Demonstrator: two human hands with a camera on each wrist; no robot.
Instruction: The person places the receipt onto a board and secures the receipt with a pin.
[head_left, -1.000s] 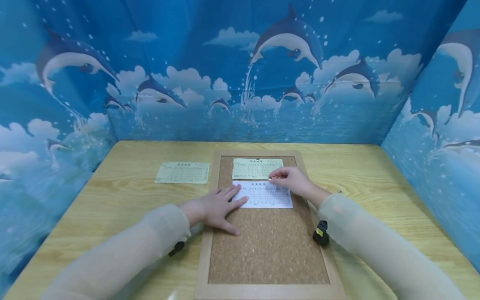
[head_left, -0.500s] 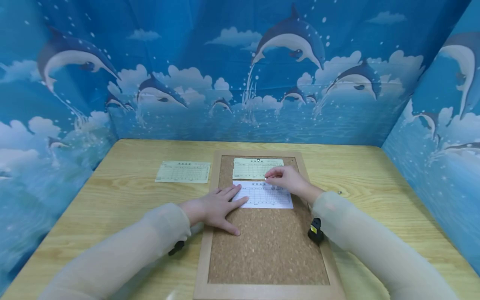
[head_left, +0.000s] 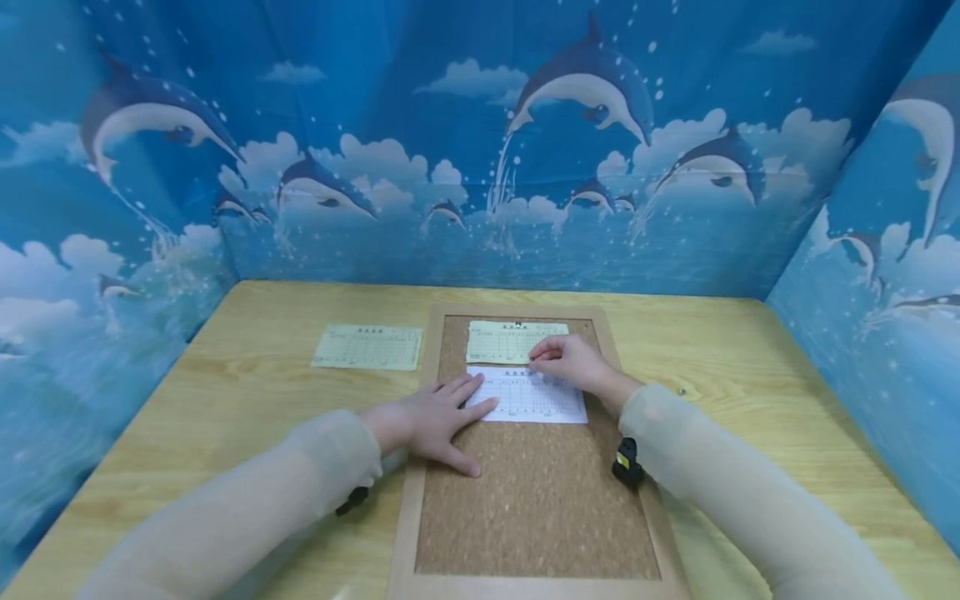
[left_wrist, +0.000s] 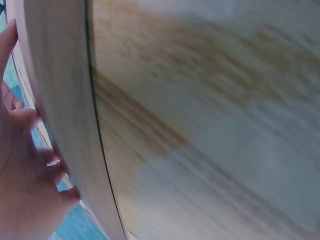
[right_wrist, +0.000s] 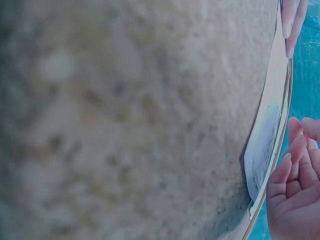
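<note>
A white printed form [head_left: 540, 407] lies on the cork board [head_left: 536, 508], just below a pale green form [head_left: 495, 343] with a silver thumbtack [head_left: 518, 324] at its top edge. My left hand [head_left: 438, 417] lies spread over the board's left side, fingertips on the white form's left edge. With thumb and forefinger, my right hand [head_left: 576, 363] pinches a small thumbtack at the white form's top edge; the fingertips mostly hide it. In the right wrist view, the right hand [right_wrist: 297, 187] has curled fingers beside the white form [right_wrist: 261, 150].
Another pale green form [head_left: 367, 347] lies on the wooden table [head_left: 247, 400] left of the board. A loose silver tack [head_left: 682, 392] sits on the table to the right. The board's wooden frame [head_left: 408, 533] borders the cork. A dolphin-print curtain [head_left: 420, 150] encloses the table.
My right hand has shifted slightly left along the top edge of the white form and come down closer to it. The left hand holds its place.
</note>
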